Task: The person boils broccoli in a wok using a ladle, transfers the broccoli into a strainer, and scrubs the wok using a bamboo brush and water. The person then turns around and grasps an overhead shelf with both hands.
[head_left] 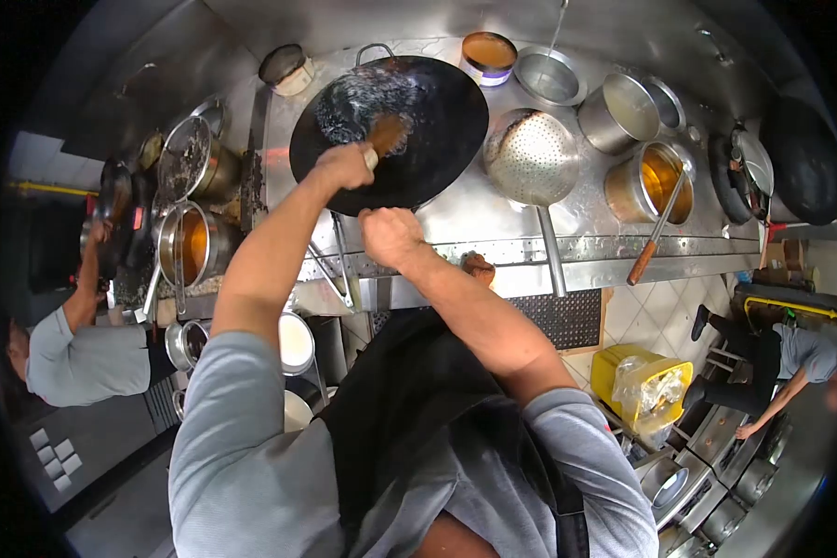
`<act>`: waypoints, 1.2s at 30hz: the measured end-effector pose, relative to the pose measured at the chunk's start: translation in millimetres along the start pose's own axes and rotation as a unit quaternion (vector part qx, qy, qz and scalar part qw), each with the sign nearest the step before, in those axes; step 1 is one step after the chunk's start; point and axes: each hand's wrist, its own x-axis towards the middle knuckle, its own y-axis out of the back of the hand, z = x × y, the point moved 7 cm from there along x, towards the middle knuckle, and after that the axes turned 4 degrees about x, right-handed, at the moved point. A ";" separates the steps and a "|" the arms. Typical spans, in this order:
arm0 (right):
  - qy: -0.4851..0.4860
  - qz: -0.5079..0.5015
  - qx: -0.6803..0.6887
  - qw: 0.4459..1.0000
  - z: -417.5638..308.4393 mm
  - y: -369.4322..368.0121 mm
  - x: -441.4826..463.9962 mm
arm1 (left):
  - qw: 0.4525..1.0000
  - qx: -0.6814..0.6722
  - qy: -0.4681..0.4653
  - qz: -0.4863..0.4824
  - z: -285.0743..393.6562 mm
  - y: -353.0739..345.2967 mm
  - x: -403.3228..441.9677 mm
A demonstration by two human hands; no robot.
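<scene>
Black, the wok (451,126) lay near the left edge of the tabletop (586,231); the left hand (344,167) gripped a brush (390,132) against its wet inside; the right hand (392,236) clenched its near rim; scrubbing seemed under way, any further stroke calling for a steady rim.

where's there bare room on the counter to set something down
Bare steel counter shows between the wok and the strainer, toward the front edge, with a narrower gap between the strainer and the right-hand pot of orange liquid. Back right is crowded: the bowl under the water and pots sit close.
</scene>
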 end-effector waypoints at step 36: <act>0.003 0.010 0.001 1.000 2.0 6.6 -4.7 | 0.971 0.227 -0.070 0.013 -41.2 29.6 -62.5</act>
